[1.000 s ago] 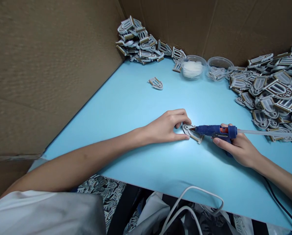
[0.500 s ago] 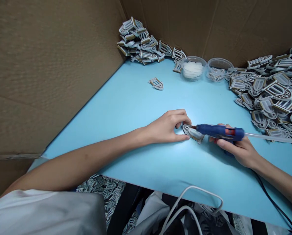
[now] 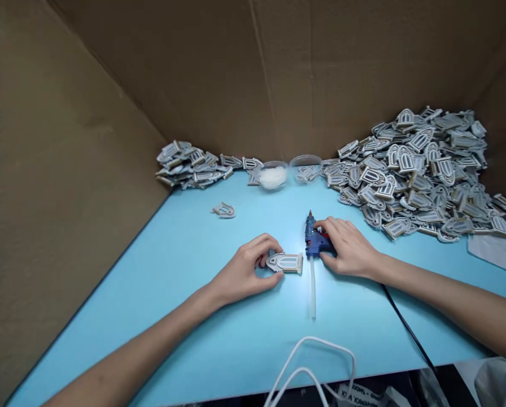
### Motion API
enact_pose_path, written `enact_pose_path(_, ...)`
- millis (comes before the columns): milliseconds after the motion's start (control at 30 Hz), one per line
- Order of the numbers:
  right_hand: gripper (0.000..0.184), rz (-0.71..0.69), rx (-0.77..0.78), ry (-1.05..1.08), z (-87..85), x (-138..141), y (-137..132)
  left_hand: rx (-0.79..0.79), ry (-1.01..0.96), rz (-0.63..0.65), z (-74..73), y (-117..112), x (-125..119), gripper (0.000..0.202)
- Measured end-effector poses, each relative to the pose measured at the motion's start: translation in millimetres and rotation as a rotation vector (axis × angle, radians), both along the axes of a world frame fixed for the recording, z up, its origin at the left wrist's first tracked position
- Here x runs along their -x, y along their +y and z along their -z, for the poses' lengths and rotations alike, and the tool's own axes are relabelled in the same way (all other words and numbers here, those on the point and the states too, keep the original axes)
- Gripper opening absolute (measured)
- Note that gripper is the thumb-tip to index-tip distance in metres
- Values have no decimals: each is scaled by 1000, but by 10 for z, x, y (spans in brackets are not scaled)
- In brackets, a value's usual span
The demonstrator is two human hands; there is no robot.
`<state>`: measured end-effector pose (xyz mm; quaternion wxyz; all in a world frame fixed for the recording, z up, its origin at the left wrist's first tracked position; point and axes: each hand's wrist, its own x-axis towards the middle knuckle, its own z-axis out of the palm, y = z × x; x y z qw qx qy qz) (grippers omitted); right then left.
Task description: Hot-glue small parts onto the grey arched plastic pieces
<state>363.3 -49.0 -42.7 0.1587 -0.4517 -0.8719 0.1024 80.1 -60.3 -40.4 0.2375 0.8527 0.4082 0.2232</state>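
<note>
Between thumb and fingers, my left hand [image 3: 248, 265] pinches the rounded end of a small white arch-shaped piece [image 3: 287, 263], which is low over the blue tabletop or on it. Just right of the piece, my right hand [image 3: 348, 246] has its fingers around the handle of a blue glue gun [image 3: 314, 240]. The gun's nozzle points away from me, and a clear glue stick [image 3: 313, 294] sticks out of its back end towards me. A single arch-shaped frame [image 3: 224, 210] lies apart on the table, beyond my left hand.
A large heap of arch-shaped pieces [image 3: 418, 169] covers the back right, a smaller heap [image 3: 191, 164] the back left. Two clear tubs [image 3: 273, 175] stand between them, one with white pieces. Cardboard walls [image 3: 219, 73] enclose the table. A white wire stand [image 3: 312, 339] is at the front edge.
The glue gun has swung from pointing left over the arch-shaped piece to pointing away, beside it. My left hand still holds the piece. The camera view has shifted, showing more of the right-hand heap.
</note>
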Motion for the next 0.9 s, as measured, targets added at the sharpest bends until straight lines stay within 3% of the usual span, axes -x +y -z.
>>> enact_pose_path(100, 51, 76, 22, 15, 12, -34, -28, -20, 21, -46, -23, -16, -63, 46)
enact_pose_path(167, 48, 121, 73, 151, 22, -88, -8, -45, 13, -28, -29, -49, -89, 58)
enact_pose_path(233, 42, 161, 164, 348, 18, -147, 35, -55, -8, 0, -36, -71, -91, 53)
enact_pose_path(300, 40, 183, 228, 465, 1, -189, 64, -58, -9, 54, -49, -73, -70, 36)
enact_pose_path(367, 41, 157, 204, 433, -20, -202, 43, -64, 34, 136, -64, -59, -34, 27)
enact_pose_path(533, 44, -6, -74, -31, -54, -124, -169, -98, 128, 269, -74, -23, 55, 69)
enact_pose_path(667, 31, -22, -191, -293, -69, -71, -200, -122, 132, 381, -60, -2, 86, 82)
enact_pose_path(767, 27, 21, -192, -273, -64, -120, -86, -110, 142, 408, -51, 8, 97, 84)
enact_pose_path(900, 24, 167, 23, 73, -72, -246, 49, -109, 142, 404, -37, 3, 107, 76)
